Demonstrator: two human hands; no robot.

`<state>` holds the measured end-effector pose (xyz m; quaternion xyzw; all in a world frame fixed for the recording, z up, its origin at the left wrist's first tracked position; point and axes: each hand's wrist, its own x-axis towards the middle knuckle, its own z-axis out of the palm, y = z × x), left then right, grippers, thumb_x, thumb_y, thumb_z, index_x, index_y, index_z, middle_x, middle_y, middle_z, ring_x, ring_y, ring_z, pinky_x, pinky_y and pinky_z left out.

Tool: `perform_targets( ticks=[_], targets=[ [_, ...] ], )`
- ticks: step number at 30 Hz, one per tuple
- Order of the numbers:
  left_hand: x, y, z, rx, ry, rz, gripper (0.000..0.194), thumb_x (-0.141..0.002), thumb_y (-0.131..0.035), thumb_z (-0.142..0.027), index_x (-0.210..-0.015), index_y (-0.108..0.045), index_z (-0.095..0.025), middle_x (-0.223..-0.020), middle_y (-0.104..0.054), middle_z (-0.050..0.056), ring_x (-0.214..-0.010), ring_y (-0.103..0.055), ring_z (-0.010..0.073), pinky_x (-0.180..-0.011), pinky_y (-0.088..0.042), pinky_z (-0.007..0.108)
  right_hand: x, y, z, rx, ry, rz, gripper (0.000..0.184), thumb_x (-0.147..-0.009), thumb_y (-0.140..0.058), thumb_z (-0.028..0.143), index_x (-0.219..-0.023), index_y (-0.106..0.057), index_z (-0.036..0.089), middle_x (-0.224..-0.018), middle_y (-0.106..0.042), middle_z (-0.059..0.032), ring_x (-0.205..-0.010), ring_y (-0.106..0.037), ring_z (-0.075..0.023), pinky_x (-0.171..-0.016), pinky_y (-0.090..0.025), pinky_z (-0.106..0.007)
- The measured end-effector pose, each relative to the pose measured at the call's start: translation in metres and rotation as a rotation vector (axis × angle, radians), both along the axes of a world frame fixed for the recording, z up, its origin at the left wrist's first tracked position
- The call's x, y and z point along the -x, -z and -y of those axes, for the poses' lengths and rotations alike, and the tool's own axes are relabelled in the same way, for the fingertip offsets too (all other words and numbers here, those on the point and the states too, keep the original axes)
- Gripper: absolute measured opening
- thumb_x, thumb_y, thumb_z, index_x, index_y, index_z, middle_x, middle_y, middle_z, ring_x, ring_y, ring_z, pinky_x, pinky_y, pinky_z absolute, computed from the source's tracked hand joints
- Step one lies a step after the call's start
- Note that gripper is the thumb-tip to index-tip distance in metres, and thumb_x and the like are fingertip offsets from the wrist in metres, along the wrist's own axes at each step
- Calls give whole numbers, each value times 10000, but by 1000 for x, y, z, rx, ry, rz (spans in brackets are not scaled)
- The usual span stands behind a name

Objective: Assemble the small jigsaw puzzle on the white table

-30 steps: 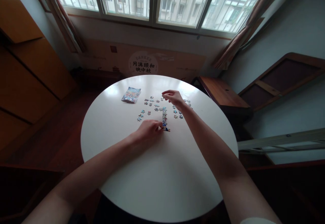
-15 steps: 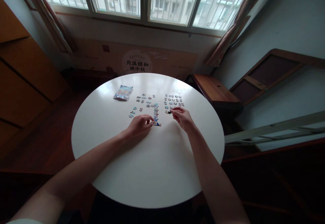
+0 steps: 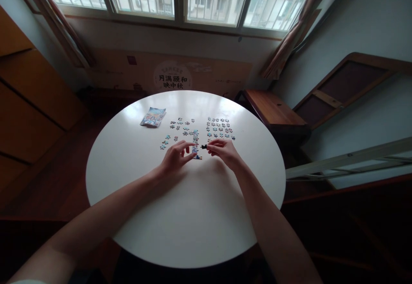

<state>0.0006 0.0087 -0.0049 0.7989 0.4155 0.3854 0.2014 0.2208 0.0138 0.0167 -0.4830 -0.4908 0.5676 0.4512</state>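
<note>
My right hand (image 3: 223,151) pinches a dark jigsaw piece (image 3: 204,146) between thumb and fingertips, just right of a joined strip of jigsaw pieces (image 3: 195,140). That strip runs away from me and has a short foot pointing right at its near end. At the strip's left edge is my left hand (image 3: 177,154), thumb and index finger spread apart and the fingertips by the strip. Loose pieces (image 3: 179,123) lie scattered beyond and left of the strip. More loose pieces (image 3: 220,125) are set out in rows beyond my right hand, which hides some of the nearest.
Everything lies on a round white table (image 3: 193,224). A colourful printed packet (image 3: 153,117) rests at its far left. Past the table's right edge stands a wooden bench (image 3: 273,108); windows (image 3: 212,0) line the wall ahead.
My right hand has lifted the dark piece from the rows and brought it left towards the strip. My left thumb and index finger have spread wider. The view has shifted slightly.
</note>
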Motion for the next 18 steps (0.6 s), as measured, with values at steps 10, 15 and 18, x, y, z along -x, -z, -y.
perform_targets(
  ticks=[10, 15, 18],
  targets=[
    [0, 2, 1, -77, 45, 29, 212, -868, -650, -359, -1007, -699, -206, -808, -590, -4, -577, -514, 67, -594, -434, 206, 21, -4, 11, 14, -113, -9, 302, -576, -844, 385, -728, -723, 154, -618, -660, -28, -581, -591, -123, -593, -471, -275],
    [1, 0, 1, -55, 19, 23, 192, -869, -646, -328, -995, -708, -197, -795, -591, 1, -572, -515, 70, -587, -434, 210, 18, -2, 10, 10, -69, 49, 282, -632, -796, 408, -771, -740, 169, -701, -694, -49, -597, -571, -115, -554, -413, -248],
    [2, 1, -1, -14, -8, 60, 176, -865, -646, -309, -988, -712, -203, -785, -589, -2, -576, -512, 72, -580, -435, 206, 16, -3, 9, 9, -53, 72, 298, -664, -761, 418, -836, -761, 175, -731, -699, -55, -616, -558, -116, -533, -375, -236]
  ],
)
